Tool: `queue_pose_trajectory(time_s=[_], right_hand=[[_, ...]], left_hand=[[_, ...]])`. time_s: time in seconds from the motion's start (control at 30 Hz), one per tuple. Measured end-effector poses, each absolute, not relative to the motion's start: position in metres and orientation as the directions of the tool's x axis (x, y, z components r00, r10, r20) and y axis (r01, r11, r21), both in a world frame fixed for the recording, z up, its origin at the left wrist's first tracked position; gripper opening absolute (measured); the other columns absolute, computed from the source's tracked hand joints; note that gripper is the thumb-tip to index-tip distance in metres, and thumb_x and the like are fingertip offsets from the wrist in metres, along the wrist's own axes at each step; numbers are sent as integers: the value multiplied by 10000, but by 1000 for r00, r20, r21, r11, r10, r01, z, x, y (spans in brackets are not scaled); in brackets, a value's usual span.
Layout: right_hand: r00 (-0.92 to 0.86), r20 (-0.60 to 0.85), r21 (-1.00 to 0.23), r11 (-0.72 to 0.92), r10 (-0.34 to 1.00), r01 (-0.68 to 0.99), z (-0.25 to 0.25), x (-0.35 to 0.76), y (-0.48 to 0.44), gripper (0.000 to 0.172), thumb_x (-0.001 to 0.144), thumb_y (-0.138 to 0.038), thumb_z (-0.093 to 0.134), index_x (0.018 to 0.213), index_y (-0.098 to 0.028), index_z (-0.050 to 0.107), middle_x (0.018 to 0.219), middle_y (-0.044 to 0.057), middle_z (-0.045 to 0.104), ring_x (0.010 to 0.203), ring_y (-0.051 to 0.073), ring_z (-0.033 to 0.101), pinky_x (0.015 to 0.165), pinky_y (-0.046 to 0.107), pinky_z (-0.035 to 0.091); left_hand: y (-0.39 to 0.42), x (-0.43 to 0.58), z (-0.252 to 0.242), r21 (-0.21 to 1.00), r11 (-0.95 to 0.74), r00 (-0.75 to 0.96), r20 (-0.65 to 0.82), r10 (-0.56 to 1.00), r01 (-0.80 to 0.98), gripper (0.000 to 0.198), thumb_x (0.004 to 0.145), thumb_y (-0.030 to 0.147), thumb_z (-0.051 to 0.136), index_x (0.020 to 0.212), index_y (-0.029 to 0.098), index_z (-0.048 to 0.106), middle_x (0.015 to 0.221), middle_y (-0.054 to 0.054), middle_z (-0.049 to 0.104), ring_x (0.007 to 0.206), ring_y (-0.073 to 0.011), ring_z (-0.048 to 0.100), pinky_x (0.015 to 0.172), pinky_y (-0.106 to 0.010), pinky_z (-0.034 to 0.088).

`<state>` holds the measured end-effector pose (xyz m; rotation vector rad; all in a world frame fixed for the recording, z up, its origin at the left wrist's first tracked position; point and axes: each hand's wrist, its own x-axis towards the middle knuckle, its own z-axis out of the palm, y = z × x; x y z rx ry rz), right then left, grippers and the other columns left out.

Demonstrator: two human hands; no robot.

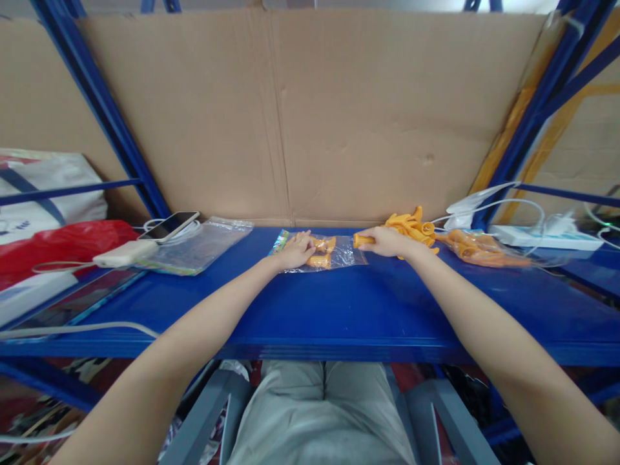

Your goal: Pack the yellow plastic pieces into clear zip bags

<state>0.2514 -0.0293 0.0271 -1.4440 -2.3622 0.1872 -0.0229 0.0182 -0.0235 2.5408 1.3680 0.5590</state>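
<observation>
Pressing flat on the bag (323,252), the left hand (296,250) lies open, while the right hand (387,241) beside the bag grips an orange piece (362,240).

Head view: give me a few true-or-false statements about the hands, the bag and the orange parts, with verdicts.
1. The left hand rests on a clear bag. True.
2. The right hand holds an orange part. True.
3. The bag is empty. False: orange parts lie in it.
4. A phone lies right of both hands. False: it lies to their left.
5. A pile of loose parts sits by the right hand. True.
</observation>
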Motion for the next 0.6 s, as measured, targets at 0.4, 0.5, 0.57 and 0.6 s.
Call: queue_pose_trajectory(time_s=[0.4,0.5,0.57,0.6], right_hand=[[-612,149,-515,590,776,622,10,228,-28,126,770,-214,596,760,-162,710,697,1,659,667,147,584,634,256,499],[-604,226,-609,595,764,525,4,225,-26,184,780,-270,601,838,-158,736,759,13,681,704,149,599,647,256,511],[-596,246,-632,593,765,500,0,223,-26,239,789,-315,602,885,-151,746,777,22,688,701,151,609,633,257,510],[-594,246,-630,592,766,503,-2,222,-26,268,791,-345,605,894,-144,749,773,26,690,694,155,614,621,258,508]], left_hand=[[17,-18,-25,306,-562,525,201,827,768,279,915,379,368,1014,178,535,1523,-150,377,1459,-269,230,1185,-467,159],[18,-18,-27,296,-610,566,226,793,735,308,920,418,360,1005,184,542,1509,-137,401,1449,-267,254,1184,-455,173],[18,-18,-28,296,-626,579,238,779,721,357,933,462,323,991,184,541,1529,-138,369,1458,-269,229,1183,-450,173],[17,-18,-27,300,-635,584,248,773,712,379,941,475,299,997,185,537,1529,-138,369,1462,-263,217,1183,-446,174]])
